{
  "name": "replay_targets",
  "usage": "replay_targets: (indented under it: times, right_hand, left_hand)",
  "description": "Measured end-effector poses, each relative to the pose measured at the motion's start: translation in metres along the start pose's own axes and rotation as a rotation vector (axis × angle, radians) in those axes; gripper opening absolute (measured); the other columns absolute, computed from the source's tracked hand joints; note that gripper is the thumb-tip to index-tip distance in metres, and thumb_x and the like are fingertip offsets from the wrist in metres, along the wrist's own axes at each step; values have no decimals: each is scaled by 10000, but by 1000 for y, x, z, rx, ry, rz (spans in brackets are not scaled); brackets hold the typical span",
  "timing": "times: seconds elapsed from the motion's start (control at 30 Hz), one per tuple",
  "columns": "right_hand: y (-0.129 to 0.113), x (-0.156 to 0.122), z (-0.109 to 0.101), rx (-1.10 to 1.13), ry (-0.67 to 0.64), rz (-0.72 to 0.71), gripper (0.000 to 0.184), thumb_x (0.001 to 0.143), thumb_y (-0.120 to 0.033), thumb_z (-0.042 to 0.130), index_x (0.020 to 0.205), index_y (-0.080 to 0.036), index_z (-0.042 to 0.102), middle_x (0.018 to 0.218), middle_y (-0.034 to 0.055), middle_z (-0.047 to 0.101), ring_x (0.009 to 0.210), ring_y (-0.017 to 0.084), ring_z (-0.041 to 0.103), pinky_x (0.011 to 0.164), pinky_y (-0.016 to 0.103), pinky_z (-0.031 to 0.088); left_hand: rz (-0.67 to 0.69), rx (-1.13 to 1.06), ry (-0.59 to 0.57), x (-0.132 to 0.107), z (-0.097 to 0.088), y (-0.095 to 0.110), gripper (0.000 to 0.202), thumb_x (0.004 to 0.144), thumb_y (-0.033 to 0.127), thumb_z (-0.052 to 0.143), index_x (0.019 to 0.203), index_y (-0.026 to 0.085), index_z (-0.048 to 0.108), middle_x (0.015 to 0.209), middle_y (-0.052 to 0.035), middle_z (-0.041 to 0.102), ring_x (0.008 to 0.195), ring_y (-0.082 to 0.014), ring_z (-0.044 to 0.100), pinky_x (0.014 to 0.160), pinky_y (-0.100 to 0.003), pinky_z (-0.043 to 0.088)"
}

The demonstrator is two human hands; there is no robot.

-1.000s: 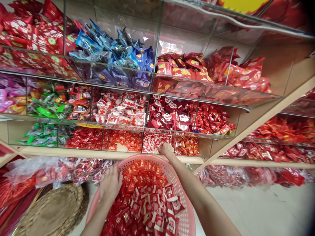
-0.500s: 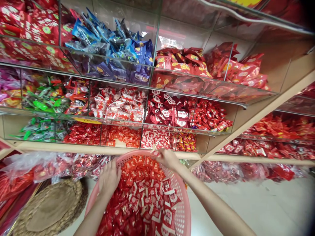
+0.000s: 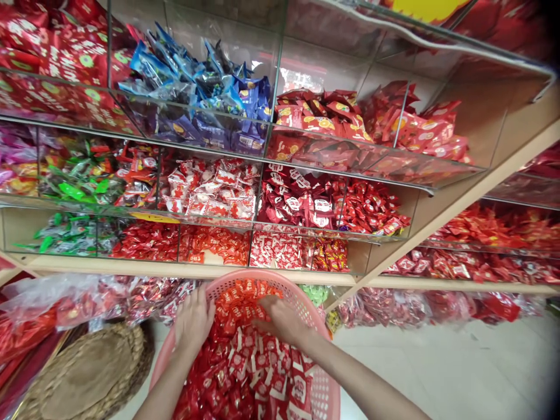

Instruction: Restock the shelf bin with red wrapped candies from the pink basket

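A pink perforated plastic basket (image 3: 326,373) stands below the shelves, filled with small wrapped candies. My left hand (image 3: 193,319) is closed over its left rim. My right hand (image 3: 284,319) is inside the basket, above the candies at its far side, with thumb and fingers apart and the fingertips touching the wrappers. Orange-red packets (image 3: 245,291) lie at the back of the basket, red-and-white packets (image 3: 262,356) in the middle, and shiny red ones (image 3: 210,379) toward the near left. The palm side of my right hand is hidden.
Glass-fronted shelves (image 3: 210,219) hold sorted candies ahead; the lowest row has orange-red packets (image 3: 219,245) and red-and-white packets (image 3: 276,248). A wooden ledge (image 3: 131,267) runs beneath. Plastic bags of candy (image 3: 96,300) and a round woven mat (image 3: 83,370) lie left. Tiled floor (image 3: 420,361) is on the right.
My right hand has moved from the basket's far rim, by the shelf edge, down and left into the basket, and its fingers have spread. My left hand stays on the rim.
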State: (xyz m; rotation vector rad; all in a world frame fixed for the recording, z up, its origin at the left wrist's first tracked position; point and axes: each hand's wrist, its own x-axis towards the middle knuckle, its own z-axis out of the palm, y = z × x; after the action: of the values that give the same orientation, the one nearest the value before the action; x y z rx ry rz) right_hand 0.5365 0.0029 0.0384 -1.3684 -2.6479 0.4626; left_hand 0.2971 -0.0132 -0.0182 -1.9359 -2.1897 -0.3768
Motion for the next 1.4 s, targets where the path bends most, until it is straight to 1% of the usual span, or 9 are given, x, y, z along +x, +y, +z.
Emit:
replay_targets:
  times: [0.13, 0.27, 0.53, 0.67, 0.87, 1.03, 1.2, 1.27, 1.4]
  right_hand:
    - [40, 37, -27, 98, 162, 202, 149, 887, -270, 468, 908, -167, 573, 853, 64, 644, 732, 154, 584, 648, 235, 392]
    - [68, 85, -36, 97, 181, 315, 143, 863, -209, 468, 953, -163, 570, 875, 60, 636, 769, 145, 572, 656, 218, 368]
    - [60, 151, -14, 99, 74, 215, 552, 719, -228, 661, 1242, -173, 491, 1181, 123, 564, 965, 186, 562, 747, 228, 387]
    - [61, 158, -8, 103, 69, 212, 502, 708, -185, 660, 1192, -184, 529, 1115, 103, 603, 945, 182, 567, 739, 225, 380]
    - [67, 149, -10, 137, 196, 229, 141, 809, -153, 506, 865, -167, 635, 833, 72, 641, 723, 150, 559, 634, 228, 340]
    - [67, 125, -24, 187, 343, 244, 254, 870, -180, 413, 668, -166, 566, 740, 45, 595, 688, 132, 518, 638, 218, 333]
    - [48, 68, -29, 402, 492, 136, 299, 897, -315, 402, 658, -178, 517, 667, 4, 513, 649, 126, 457, 617, 219, 336]
    - [38, 41, -21, 552, 448, 107, 308, 878, -338, 425, 617, -183, 480, 621, -16, 457, 599, 115, 409, 567, 218, 318]
    - [28, 0, 8, 702, 161, 154, 291, 826, -303, 470, 564, -186, 417, 542, -47, 355, 513, 89, 318, 483, 216, 235]
  left_hand:
    - [4, 12, 7, 0, 1, 0, 456, 894, 329, 314, 1240, 76, 471, 1098, -140, 605, 961, -253, 543, 802, -364, 400]
    - [2, 7, 16, 0, 2, 0, 450, 892, 325, 330, 1239, 77, 471, 1108, -138, 604, 947, -247, 544, 798, -360, 397]
    - [-9, -8, 5, 0, 3, -1, 429, 893, 311, 332, 1222, 86, 491, 1069, -132, 612, 954, -247, 544, 793, -360, 398]
    - [-16, -13, 11, -1, 3, -1, 439, 891, 306, 337, 1242, 84, 481, 1085, -132, 613, 963, -242, 547, 803, -361, 407]
    - [-14, -6, 26, -1, 3, -1, 434, 892, 299, 334, 1230, 76, 492, 1100, -135, 614, 967, -246, 551, 796, -362, 413]
    - [3, -6, 32, 0, 5, -2, 427, 892, 303, 333, 1217, 80, 498, 1088, -131, 616, 951, -241, 552, 790, -353, 406]
    - [-9, -13, 25, 0, 7, -2, 427, 881, 301, 346, 1223, 89, 492, 1075, -136, 616, 947, -244, 554, 793, -364, 408]
    - [-14, -11, 25, 0, 8, -2, 431, 882, 306, 345, 1225, 90, 491, 1077, -137, 615, 948, -243, 555, 796, -364, 409]
    - [-8, -10, 29, 0, 8, -2, 433, 886, 314, 342, 1227, 93, 490, 1104, -138, 608, 969, -243, 555, 800, -360, 412]
